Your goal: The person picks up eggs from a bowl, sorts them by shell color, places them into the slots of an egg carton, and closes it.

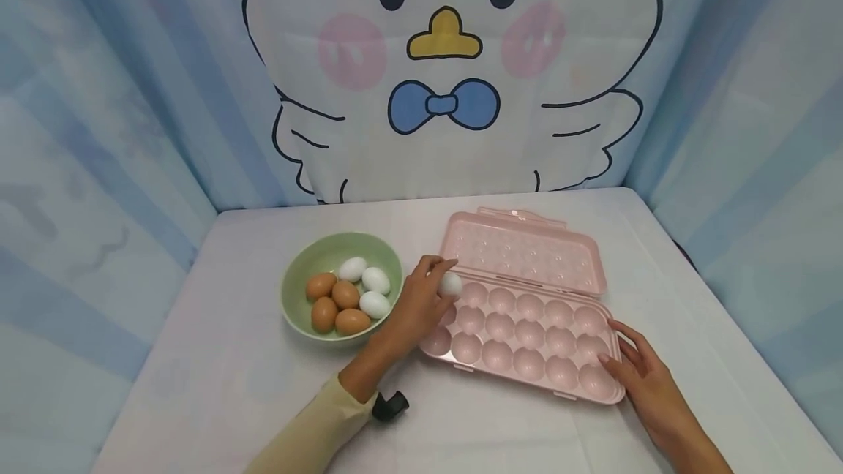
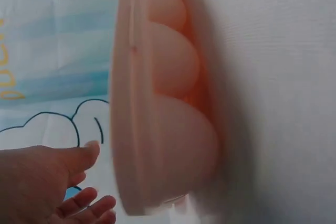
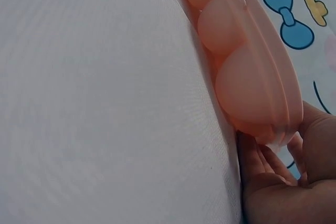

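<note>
In the head view my left hand (image 1: pixel 421 306) hovers at the left end of a pink plastic egg tray (image 1: pixel 514 342). A white egg (image 1: pixel 451 284) sits at its back left cup, between the spread thumb and fingers. The left wrist view shows the thumb (image 2: pixel 84 156) and fingers apart, with no egg visible between them. My right hand (image 1: pixel 648 379) grips the tray's right end, thumb over the rim; in the right wrist view its fingers (image 3: pixel 257 161) reach under that end.
Left of the tray, a green bowl (image 1: pixel 287 298) holds brown eggs (image 1: pixel 345 295) and white eggs (image 1: pixel 376 281). The tray's hinged lid (image 1: pixel 527 243) lies opened backward. A white cloth covers the table (image 1: pixel 230 386), with curtains (image 1: pixel 99 167) around it.
</note>
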`<state>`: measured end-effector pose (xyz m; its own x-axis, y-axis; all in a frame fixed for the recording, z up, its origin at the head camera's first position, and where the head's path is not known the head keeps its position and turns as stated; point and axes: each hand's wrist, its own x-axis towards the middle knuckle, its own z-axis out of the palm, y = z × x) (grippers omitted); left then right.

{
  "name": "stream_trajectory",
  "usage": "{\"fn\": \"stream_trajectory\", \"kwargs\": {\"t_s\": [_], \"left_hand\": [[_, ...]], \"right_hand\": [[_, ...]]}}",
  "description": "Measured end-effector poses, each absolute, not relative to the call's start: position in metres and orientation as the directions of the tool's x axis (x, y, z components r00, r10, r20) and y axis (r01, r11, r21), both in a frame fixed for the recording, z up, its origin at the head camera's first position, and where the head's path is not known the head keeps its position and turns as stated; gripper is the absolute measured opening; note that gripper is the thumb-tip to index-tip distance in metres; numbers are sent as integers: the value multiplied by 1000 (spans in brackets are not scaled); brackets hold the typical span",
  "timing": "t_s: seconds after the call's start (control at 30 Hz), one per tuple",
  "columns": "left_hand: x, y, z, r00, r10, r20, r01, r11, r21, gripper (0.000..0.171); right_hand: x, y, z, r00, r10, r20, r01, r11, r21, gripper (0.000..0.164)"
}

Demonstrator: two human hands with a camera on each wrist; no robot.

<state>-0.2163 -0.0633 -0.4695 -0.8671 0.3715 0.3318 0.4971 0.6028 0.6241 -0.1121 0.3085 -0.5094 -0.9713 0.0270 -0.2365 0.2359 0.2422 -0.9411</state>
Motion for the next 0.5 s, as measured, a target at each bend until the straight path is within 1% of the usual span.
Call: {"fn": "stream_trajectory", "kwargs": {"t_s": [0.17, 0.37, 0.5], "left_hand": [[-217, -79, -446, -882, 332, 334, 467, 517, 718, 52], [-226, -117, -426, -923, 228, 310, 385, 517, 765, 52], [-227, -147, -420, -926, 188, 328, 377, 510, 773, 49]], "right_hand": [[-111, 309, -510, -974, 17, -226, 224, 217, -950, 73], [-112, 308, -509, -969, 28, -246, 245, 243, -939, 76], [-111, 308, -508, -965, 25, -259, 258, 241, -936, 76]]}}
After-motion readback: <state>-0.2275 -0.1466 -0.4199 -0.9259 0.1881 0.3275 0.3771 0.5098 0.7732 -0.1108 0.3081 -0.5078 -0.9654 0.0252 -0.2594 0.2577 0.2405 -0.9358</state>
